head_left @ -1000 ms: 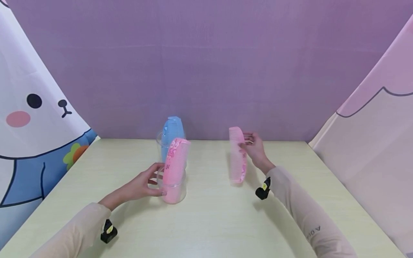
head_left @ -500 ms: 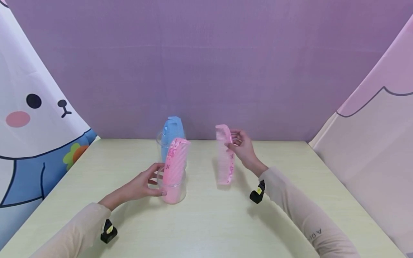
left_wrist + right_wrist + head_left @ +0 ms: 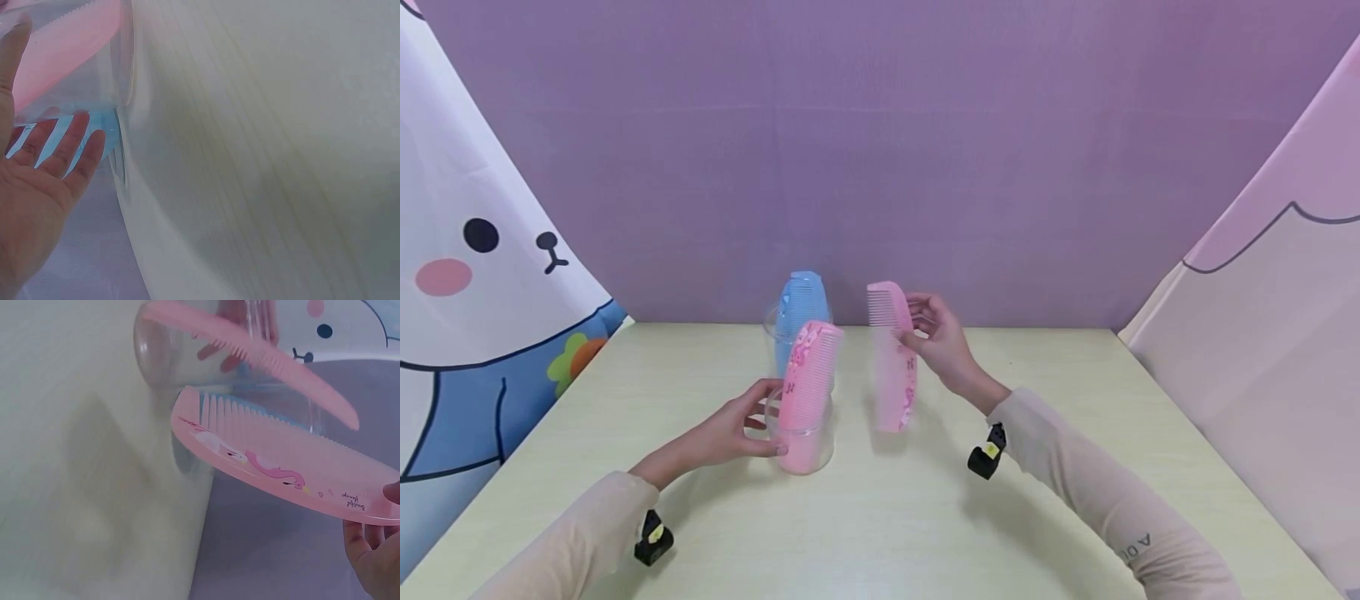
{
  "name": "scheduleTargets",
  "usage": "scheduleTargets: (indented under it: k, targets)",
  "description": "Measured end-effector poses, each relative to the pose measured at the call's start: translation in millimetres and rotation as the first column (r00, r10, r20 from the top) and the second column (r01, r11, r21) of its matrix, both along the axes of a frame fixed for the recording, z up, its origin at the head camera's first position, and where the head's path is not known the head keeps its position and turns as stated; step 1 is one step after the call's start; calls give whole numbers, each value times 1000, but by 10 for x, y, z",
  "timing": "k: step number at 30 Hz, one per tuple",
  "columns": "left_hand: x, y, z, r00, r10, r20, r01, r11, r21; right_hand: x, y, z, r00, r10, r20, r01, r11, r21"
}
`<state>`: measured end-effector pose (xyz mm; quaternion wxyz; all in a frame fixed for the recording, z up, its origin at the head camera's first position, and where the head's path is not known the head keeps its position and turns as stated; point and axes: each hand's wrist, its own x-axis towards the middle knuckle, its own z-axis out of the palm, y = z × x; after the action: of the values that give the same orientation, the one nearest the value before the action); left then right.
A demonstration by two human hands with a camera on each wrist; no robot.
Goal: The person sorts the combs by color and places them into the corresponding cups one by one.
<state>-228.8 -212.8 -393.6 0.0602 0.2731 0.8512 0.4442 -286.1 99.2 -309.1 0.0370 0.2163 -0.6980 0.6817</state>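
My left hand [image 3: 737, 425] holds a clear plastic cup [image 3: 824, 450] from its left side, thumb in front and fingers behind. Inside that cup leans a pink comb [image 3: 808, 375], its upper half sticking out above the rim. To the right of the cup, my right hand [image 3: 947, 350] pinches a second pink comb [image 3: 893, 358] by its upper back edge, holding it upright with the teeth facing left. Flamingos and small lettering decorate its spine in the right wrist view. In the left wrist view, the fingers [image 3: 65, 147] lie along the cup's side.
Just behind the held cup, another clear cup [image 3: 771, 325] stands with a blue comb [image 3: 805, 304] in it, partly hidden by the front cup and its comb. The pale wooden table [image 3: 880, 533] ends at a purple backdrop [image 3: 880, 167]. Printed cloths hang at both sides.
My right hand has carried its pink comb leftward across the table, closer to the front cup, and slightly up in the view. The left hand and both cups have stayed put.
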Motion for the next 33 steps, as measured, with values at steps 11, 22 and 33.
scheduleTargets:
  k: [11, 22, 33]
  targets:
    - [-10, -5, -4, 1000, 0, 5, 0, 1000, -1, 95, -196, 285, 993, 58, -100, -62, 997, -37]
    - [-24, -5, -19, 1000, -6, 1, 6, 1000, 2, 169, -442, 408, 984, 35, -175, -66, 982, -176]
    - [-1, -7, -8, 1000, 6, -5, -6, 1000, -8, 230, -678, 315, 979, -8, -206, -34, 979, -200]
